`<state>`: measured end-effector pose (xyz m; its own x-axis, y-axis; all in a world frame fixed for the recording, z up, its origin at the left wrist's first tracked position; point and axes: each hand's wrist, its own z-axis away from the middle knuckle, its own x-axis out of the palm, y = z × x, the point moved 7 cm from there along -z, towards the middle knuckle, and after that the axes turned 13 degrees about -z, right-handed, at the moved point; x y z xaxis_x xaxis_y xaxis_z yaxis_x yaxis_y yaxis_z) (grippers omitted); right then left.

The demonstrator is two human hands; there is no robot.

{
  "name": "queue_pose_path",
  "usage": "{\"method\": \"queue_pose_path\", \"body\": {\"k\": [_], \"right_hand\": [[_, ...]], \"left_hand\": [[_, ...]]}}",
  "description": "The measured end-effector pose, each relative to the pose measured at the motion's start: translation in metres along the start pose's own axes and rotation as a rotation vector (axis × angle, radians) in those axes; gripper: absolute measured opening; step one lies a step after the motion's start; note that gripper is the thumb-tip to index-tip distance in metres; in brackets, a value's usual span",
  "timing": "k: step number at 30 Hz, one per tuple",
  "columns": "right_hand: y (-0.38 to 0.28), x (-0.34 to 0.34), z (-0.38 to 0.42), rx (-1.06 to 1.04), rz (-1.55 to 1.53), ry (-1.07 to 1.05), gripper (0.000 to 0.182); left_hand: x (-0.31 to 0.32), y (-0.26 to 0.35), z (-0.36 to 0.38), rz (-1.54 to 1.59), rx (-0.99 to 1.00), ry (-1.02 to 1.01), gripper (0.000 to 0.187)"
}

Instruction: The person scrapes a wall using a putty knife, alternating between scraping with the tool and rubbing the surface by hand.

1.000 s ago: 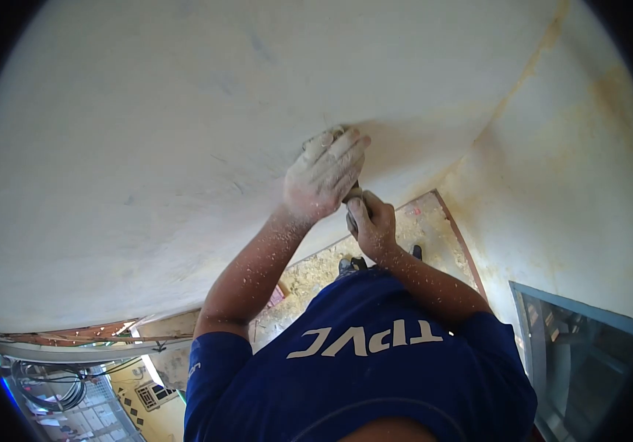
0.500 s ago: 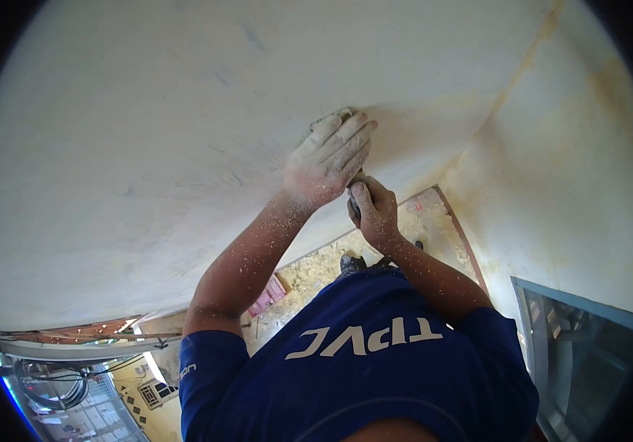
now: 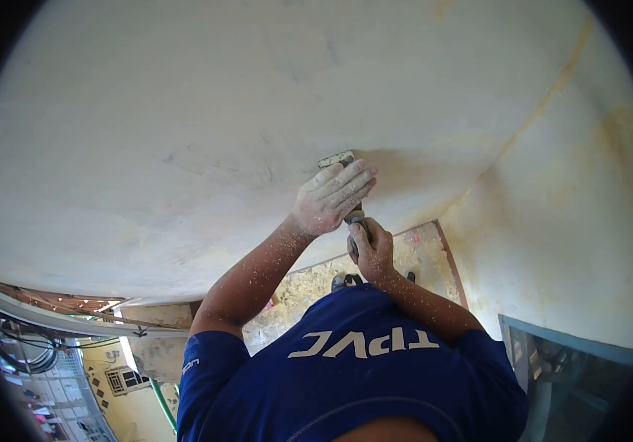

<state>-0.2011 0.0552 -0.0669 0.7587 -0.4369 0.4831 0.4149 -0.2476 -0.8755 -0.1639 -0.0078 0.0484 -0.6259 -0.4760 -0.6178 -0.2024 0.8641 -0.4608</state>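
Note:
My left hand (image 3: 333, 197), coated in pale dust, lies with its fingers stretched out over the back of a scraper-like tool (image 3: 337, 159) against the whitish wall (image 3: 184, 110). The tool's pale, straight-edged head shows beyond the fingertips. Below it, my right hand (image 3: 373, 249) is wrapped round the dark handle of the same tool. Dust and flakes cover both forearms. Grey smudges and scratches mark the wall left of the tool.
A yellowish seam (image 3: 544, 103) runs down the wall corner on the right. A blue-grey frame (image 3: 574, 337) stands lower right. Debris covers the floor (image 3: 419, 254) by my feet. Coiled black cables (image 3: 33, 353) hang at lower left.
Both hands and the tool have moved down in view. The wall seam and floor have shifted in the view too. A green pole now shows at lower left.

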Motion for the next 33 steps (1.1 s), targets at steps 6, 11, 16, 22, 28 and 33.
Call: {"method": "queue_pose_path", "body": {"k": [6, 11, 16, 22, 28, 33], "right_hand": [[-0.025, 0.016, -0.005, -0.019, -0.072, -0.009, 0.027], [-0.019, 0.012, 0.000, 0.016, -0.122, 0.036, 0.025], [-0.022, 0.007, -0.004, -0.048, -0.084, 0.038, 0.023], [-0.034, 0.015, -0.009, -0.032, -0.130, 0.035, 0.023], [0.004, -0.003, 0.008, 0.093, -0.166, 0.091, 0.026], [-0.030, 0.009, -0.009, -0.025, -0.139, 0.053, 0.028]], "left_hand": [[-0.020, -0.018, -0.025, 0.086, -0.031, 0.052, 0.030], [-0.012, -0.006, -0.014, 0.078, -0.048, 0.083, 0.027], [-0.013, -0.014, -0.022, 0.158, -0.097, 0.088, 0.025], [-0.018, -0.017, -0.033, 0.087, -0.042, 0.088, 0.027], [0.006, 0.004, -0.006, 0.136, -0.012, 0.040, 0.033], [-0.009, -0.007, -0.029, 0.171, -0.030, 0.022, 0.033]]}}
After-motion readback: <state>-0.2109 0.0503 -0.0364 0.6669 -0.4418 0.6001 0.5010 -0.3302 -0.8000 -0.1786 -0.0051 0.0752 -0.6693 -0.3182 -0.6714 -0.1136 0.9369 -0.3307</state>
